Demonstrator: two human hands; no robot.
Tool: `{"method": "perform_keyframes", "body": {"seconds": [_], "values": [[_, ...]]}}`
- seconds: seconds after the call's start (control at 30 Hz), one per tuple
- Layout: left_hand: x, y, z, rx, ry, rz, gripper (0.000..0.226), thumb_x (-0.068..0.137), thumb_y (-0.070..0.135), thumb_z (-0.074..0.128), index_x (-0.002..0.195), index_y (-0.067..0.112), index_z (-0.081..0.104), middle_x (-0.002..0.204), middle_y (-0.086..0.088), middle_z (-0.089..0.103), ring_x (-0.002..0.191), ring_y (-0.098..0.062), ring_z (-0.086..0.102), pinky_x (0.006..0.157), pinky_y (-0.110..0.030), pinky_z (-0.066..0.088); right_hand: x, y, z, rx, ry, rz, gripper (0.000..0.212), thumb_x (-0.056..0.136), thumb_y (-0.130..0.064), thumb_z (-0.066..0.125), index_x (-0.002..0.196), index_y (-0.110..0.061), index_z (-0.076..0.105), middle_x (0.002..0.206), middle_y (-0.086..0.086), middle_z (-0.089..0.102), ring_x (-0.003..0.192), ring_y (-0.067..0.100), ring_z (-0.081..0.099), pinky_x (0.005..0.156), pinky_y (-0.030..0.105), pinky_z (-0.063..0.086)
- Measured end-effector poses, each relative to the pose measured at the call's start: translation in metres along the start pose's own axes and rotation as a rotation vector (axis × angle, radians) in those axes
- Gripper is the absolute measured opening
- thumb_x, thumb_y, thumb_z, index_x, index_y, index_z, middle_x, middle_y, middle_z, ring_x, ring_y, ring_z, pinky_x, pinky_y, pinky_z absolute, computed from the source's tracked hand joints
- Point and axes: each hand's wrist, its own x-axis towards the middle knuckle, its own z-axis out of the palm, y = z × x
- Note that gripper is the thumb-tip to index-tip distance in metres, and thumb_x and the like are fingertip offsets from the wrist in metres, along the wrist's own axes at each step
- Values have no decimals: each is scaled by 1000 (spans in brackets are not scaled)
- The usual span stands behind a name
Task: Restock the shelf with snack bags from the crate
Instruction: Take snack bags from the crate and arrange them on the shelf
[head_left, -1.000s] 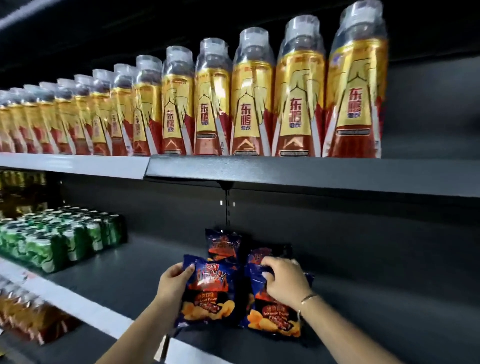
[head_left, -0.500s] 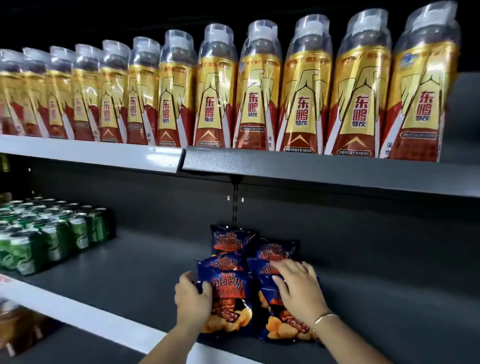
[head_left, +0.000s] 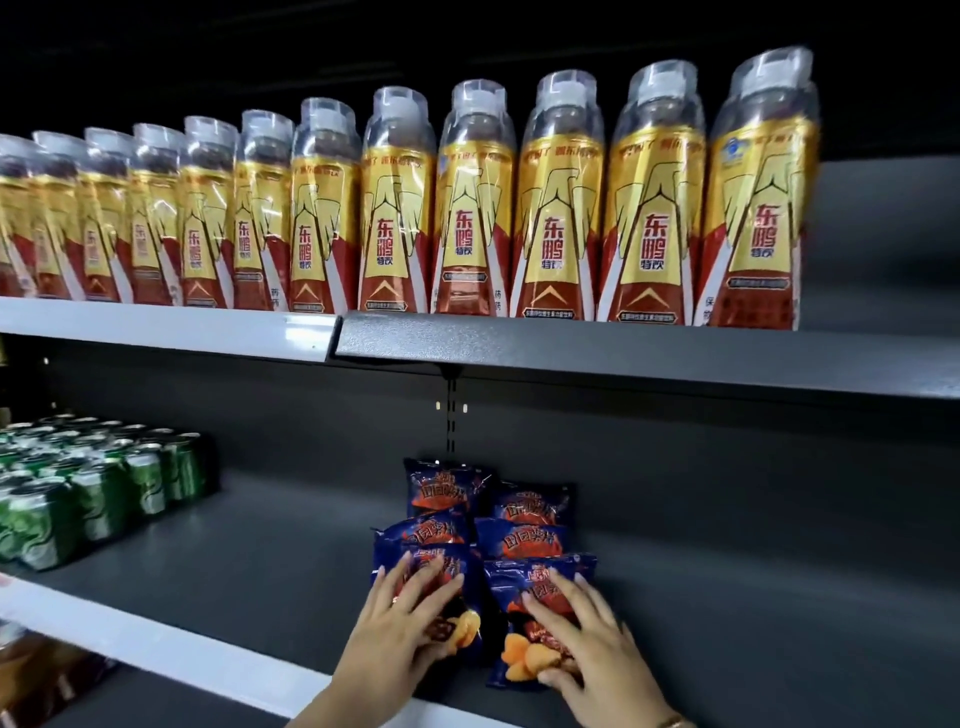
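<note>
Several dark blue snack bags with orange chip pictures stand in two rows on the grey middle shelf (head_left: 270, 566). My left hand (head_left: 400, 623) lies flat with straight fingers on the front bag of the left row (head_left: 467, 571). My right hand (head_left: 587, 639) spreads over the front bag of the right row (head_left: 519, 660), fingers on its face and thumb at its lower edge. Behind them stand more bags, such as the rear left one (head_left: 441, 488) and the rear right one (head_left: 535, 506). The crate is out of view.
Green cans (head_left: 98, 493) fill the left part of the same shelf. Above, a row of gold and red drink bottles (head_left: 467, 218) lines the upper shelf edge (head_left: 623, 353). Bare grey shelf floor stretches to the right of the bags (head_left: 779, 597).
The left hand let go of the bag's side and now lies flat on its front. The right hand slid down over its bag. Both front bags stand closer to the rows behind.
</note>
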Motion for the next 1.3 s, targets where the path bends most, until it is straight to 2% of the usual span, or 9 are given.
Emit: {"method": "perform_keyframes", "body": {"seconds": [0.1,0.27,0.43,0.53,0.7,0.83,0.93,1.1,1.3], "values": [[3,-20,1,33,-73,-25,76,71,58,55,142,45,29,142,19,42,131,-15,32,113,-21,-1,11,-14,7,-27,23,21,73,87,-48,52,112,-72,-12,153,-20,-20,134,4,-25,115,55,0],[23,-47,-3,60,-240,-31,122,46,47,85,142,50,10,140,27,42,127,-5,33,110,-19,12,31,-32,17,-52,25,74,82,86,-49,52,102,-73,-24,155,-13,-20,145,18,-17,111,61,-2],[34,-68,7,51,-165,36,100,81,24,67,114,80,-10,144,37,5,137,4,0,115,-21,12,40,-38,19,-54,-35,122,87,86,-50,53,125,-59,-23,156,-10,-19,145,20,-16,110,64,-2],[38,-71,8,-43,-185,38,106,72,23,75,119,78,-3,145,32,24,137,2,16,110,-25,29,39,-41,19,-62,-35,134,86,86,-49,53,128,-57,-22,156,-9,-19,145,20,-17,110,63,-3],[40,-66,-8,-91,-204,79,70,78,48,60,136,55,22,148,27,11,139,-10,11,116,-33,18,36,-44,17,-84,-2,150,84,87,-47,52,128,-57,-21,156,-9,-21,144,20,-18,111,60,-8],[44,-43,-29,-221,87,103,47,84,59,33,125,44,49,132,27,37,124,-3,30,109,-31,29,26,-43,13,-38,113,137,75,85,-57,44,121,-65,-21,151,-18,-28,143,15,-23,112,52,-13],[59,-8,-40,-337,292,214,34,86,29,34,107,33,61,111,21,53,107,-4,43,95,-22,35,12,-35,3,2,295,128,64,85,-58,29,139,-57,-5,156,-16,-13,145,13,-11,114,46,-7],[78,119,-41,-579,394,484,33,76,8,39,91,24,63,97,13,57,95,-9,47,89,-13,32,-50,14,-20,-40,691,310,41,87,-32,35,127,-30,45,135,-3,48,125,19,46,100,38,41],[59,314,-12,-851,245,878,34,68,5,39,85,24,60,93,12,54,90,-7,45,85,-13,34,-201,101,-47,-182,806,624,25,83,-22,36,105,-23,48,101,-1,54,90,21,53,79,31,42]]}}
